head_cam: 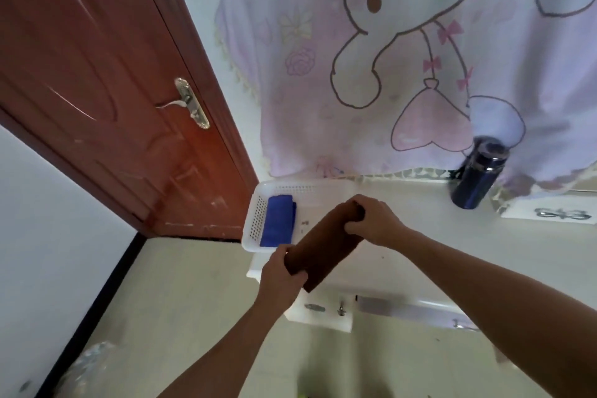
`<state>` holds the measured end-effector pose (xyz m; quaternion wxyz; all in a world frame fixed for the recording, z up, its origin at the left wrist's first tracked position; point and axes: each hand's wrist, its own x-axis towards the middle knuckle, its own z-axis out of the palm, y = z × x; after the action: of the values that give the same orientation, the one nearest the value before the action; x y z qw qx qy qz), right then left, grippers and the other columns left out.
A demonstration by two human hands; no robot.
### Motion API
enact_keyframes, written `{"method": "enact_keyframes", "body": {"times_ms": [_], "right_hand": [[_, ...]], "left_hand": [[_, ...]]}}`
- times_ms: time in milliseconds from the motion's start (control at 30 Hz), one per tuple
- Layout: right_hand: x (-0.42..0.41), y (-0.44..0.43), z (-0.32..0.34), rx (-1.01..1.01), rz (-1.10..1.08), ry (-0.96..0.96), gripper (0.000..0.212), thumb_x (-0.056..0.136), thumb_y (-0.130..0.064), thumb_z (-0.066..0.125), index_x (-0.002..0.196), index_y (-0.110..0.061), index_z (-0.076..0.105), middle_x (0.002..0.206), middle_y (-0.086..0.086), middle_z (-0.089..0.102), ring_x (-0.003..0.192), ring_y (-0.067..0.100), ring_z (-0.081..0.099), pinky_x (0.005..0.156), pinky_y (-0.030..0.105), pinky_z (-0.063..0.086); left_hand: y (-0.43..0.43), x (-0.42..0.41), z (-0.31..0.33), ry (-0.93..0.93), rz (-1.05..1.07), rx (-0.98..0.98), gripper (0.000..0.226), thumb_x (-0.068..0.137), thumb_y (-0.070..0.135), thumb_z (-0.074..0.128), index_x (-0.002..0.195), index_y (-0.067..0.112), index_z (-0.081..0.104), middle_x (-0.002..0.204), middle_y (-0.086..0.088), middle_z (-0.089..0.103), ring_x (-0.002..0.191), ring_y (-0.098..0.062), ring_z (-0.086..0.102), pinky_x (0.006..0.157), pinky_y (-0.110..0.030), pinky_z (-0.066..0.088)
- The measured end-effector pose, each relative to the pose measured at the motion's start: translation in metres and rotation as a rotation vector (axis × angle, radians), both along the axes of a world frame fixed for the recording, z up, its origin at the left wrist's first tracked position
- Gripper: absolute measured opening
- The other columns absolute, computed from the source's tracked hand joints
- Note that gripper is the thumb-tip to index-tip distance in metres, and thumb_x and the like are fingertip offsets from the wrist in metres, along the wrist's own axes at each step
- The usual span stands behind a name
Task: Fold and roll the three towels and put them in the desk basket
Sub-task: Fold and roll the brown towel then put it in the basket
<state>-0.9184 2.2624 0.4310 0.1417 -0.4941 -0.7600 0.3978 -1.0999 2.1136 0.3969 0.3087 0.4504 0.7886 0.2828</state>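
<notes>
A person is standing at a white desk (484, 255), holding a rolled brown towel (323, 249) in the air just above its left end. The left hand (284, 271) is clamped round the near end of the roll and the right hand (371, 223) is closed round the far end, so the roll is slanting from near-left to far-right. It is hanging over the near right part of the white basket (255, 220), which is sitting at the desk's far left corner. 1 rolled blue towel (278, 221) is already lying inside, along the basket's left side. So, as I judge it, 1 of 3 is done, the 2nd is about to go in beside it, and a 3rd towel is not showing anywhere in view.
</notes>
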Motion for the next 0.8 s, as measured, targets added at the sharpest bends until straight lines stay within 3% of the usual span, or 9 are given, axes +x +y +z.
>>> {"method": "enact_keyframes", "body": {"times_ms": [100,233,300,433,633,733,800], "right_hand": [[-0.028,0.035,-0.007,0.004,-0.003,0.011,0.048,0.076,-0.025,0.069,0.122,-0.018,0.055,0.105,0.003,0.062,0.092,0.020,0.058,0.074,0.029,0.049],[-0.062,0.075,-0.020,0.021,0.008,-0.026,0.054,0.080,-0.025,0.066,0.131,-0.020,0.050,0.119,0.006,0.060,0.100,0.022,0.055,0.081,0.029,0.044],[-0.081,0.097,-0.027,0.029,0.040,-0.063,0.054,0.081,-0.022,0.065,0.132,-0.021,0.048,0.120,0.007,0.061,0.099,0.024,0.056,0.081,0.028,0.044],[-0.119,0.136,-0.049,0.058,0.172,-0.195,0.052,0.083,-0.019,0.064,0.133,-0.020,0.048,0.126,0.006,0.059,0.109,0.024,0.056,0.083,0.026,0.040],[-0.163,0.165,-0.109,0.011,0.323,-0.384,0.047,0.086,-0.020,0.060,0.131,-0.020,0.049,0.124,0.009,0.060,0.107,0.027,0.058,0.092,0.036,0.048],[-0.176,0.165,-0.132,-0.012,0.320,-0.461,0.042,0.087,-0.019,0.058,0.129,-0.019,0.051,0.121,0.010,0.061,0.106,0.029,0.058,0.089,0.035,0.047],[-0.180,0.161,-0.143,-0.019,0.306,-0.488,0.038,0.087,-0.019,0.056,0.124,-0.020,0.052,0.118,0.010,0.062,0.103,0.030,0.059,0.086,0.036,0.047]], "left_hand": [[0.024,-0.003,0.000,-0.055,0.104,-0.017,0.044,0.075,0.008,0.065,0.117,0.015,0.053,0.099,-0.001,0.061,0.084,-0.014,0.057,0.062,-0.013,0.040],[0.056,-0.009,-0.012,-0.070,0.189,-0.012,0.049,0.075,0.009,0.066,0.121,0.017,0.049,0.105,-0.001,0.058,0.094,-0.018,0.059,0.076,-0.025,0.051],[0.076,-0.017,-0.023,-0.036,0.188,-0.039,0.048,0.075,0.012,0.066,0.119,0.018,0.046,0.100,0.001,0.056,0.094,-0.020,0.058,0.077,-0.031,0.052],[0.112,-0.038,-0.052,0.109,0.113,-0.215,0.042,0.076,0.029,0.066,0.109,0.021,0.041,0.093,0.001,0.054,0.089,-0.017,0.049,0.072,-0.030,0.044],[0.141,-0.061,-0.090,0.161,-0.046,-0.508,0.042,0.080,0.039,0.062,0.113,0.020,0.043,0.092,0.001,0.049,0.095,-0.022,0.050,0.090,-0.039,0.046],[0.144,-0.063,-0.098,0.283,-0.088,-0.504,0.045,0.083,0.042,0.062,0.118,0.019,0.045,0.107,-0.003,0.055,0.107,-0.025,0.049,0.094,-0.040,0.044],[0.138,-0.061,-0.101,0.440,-0.132,-0.380,0.043,0.077,0.040,0.069,0.111,0.021,0.052,0.104,-0.001,0.055,0.099,-0.022,0.052,0.085,-0.037,0.046]]}}
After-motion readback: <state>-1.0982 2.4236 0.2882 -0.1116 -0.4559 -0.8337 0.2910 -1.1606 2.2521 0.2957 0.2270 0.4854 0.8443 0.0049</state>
